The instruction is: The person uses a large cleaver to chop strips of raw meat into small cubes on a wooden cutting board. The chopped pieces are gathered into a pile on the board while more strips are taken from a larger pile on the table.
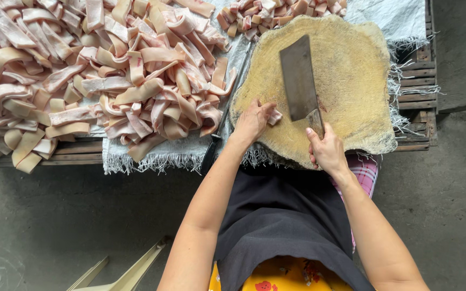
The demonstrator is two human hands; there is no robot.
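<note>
The work piece is a short pink-and-white piece of pork skin (274, 116) lying on the near-left part of the round wooden chopping block (351, 70). The left hand (252, 123) pins it at the fingertips, fingers curled down onto the meat; the hand is closed on the piece, not spread. Just to the right of the piece stands the cleaver (299, 81), its broad grey blade angled away from the body, the lower edge close beside the meat. The right hand (327, 151) is clamped around the cleaver handle at the near rim of the block.

Step in hand, as judged: cutting the strip into small pieces, with only an end stub left under the left fingers. The next cut calls for the blade to drop close to the fingertips, so the fingers should stay tucked back and the stub held flat against the wood.

Outward from the block: a heap of cut cubes (276, 15) lies at the far edge of the block. To the left, a large pile of uncut pork skin strips (98, 75) rests on a white woven sack (160, 156) spread over a wooden pallet (419, 81). A dark-handled tool (211, 153) lies between pile and block; its kind cannot be told. The floor below is grey concrete (55, 215)
</note>
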